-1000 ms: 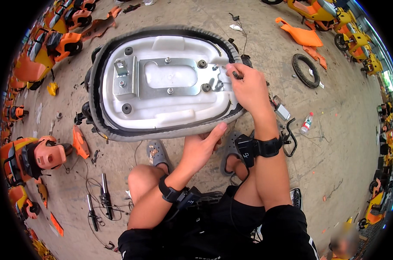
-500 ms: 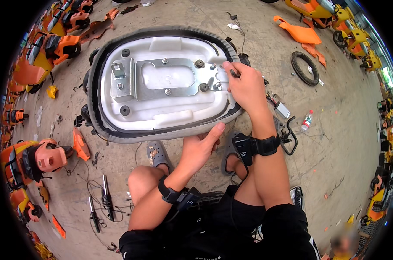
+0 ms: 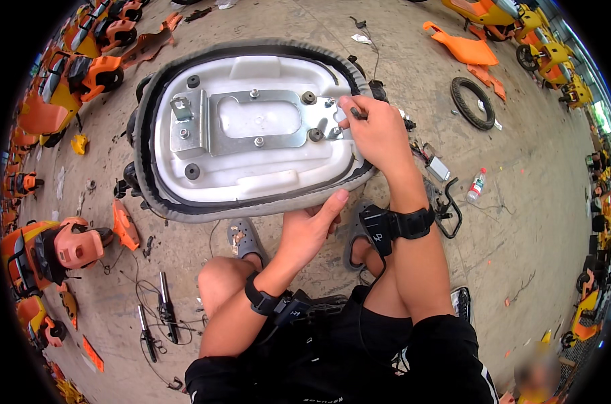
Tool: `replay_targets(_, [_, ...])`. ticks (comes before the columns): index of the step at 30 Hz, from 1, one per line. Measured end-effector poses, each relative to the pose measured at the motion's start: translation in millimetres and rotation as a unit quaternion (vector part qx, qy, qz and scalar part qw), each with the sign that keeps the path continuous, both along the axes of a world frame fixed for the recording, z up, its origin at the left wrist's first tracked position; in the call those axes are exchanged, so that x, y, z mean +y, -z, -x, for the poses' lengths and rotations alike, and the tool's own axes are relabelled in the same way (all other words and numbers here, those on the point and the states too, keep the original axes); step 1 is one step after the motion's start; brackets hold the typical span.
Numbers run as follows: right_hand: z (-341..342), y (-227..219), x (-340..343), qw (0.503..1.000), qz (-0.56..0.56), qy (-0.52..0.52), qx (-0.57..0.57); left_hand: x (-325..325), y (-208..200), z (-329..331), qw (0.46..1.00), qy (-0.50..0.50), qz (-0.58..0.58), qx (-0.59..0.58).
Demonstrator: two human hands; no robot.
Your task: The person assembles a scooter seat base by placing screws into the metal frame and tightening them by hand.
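An upturned scooter seat (image 3: 265, 179) with a grey padded rim and white plastic underside lies before me. A silvery metal bracket (image 3: 219, 143) with bolts is fixed across it, among several black rubber stoppers. At its right end, my right hand (image 3: 378, 133) is closed in a pinch beside two studs. A small dark piece (image 3: 358, 114) shows between those fingers; its kind is unclear. My left hand (image 3: 311, 232) is at the seat's near edge, thumb against the rim and fingers curled, partly hidden underneath. Black parts stick out from beneath the seat's left side.
Parked orange and yellow scooters (image 3: 70, 242) line both sides. On the concrete floor are a tyre (image 3: 472, 103), an orange panel (image 3: 457, 48), a plastic bottle (image 3: 477, 185), a bent black bar (image 3: 451, 210), and two fork tubes (image 3: 165, 308) with cables. My feet are beneath the seat.
My right hand has shifted slightly left, its fingertips closer to the studs. The left hand stays at the seat's near edge.
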State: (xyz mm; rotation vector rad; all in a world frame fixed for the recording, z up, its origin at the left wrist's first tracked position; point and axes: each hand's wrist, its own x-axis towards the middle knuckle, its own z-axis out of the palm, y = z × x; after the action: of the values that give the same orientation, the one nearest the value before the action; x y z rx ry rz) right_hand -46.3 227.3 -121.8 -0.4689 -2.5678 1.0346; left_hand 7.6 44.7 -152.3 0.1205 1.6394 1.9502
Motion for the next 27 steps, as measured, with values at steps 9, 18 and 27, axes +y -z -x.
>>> replay_targets(9, [5,-1,-4,0.998,-0.054,0.041,-0.018,-26,-10,2,0.995,0.073,0.025,-0.060])
replay_targets(18, [-5,-6,4,0.998,0.003,0.050,0.049,-253,-31,-36,0.989,-0.080,0.029,-0.119])
replay_targets(27, [2,13,-8,0.995,0.002,0.027,0.098,-459,94,-151,0.915,-0.235,0.163,-0.285])
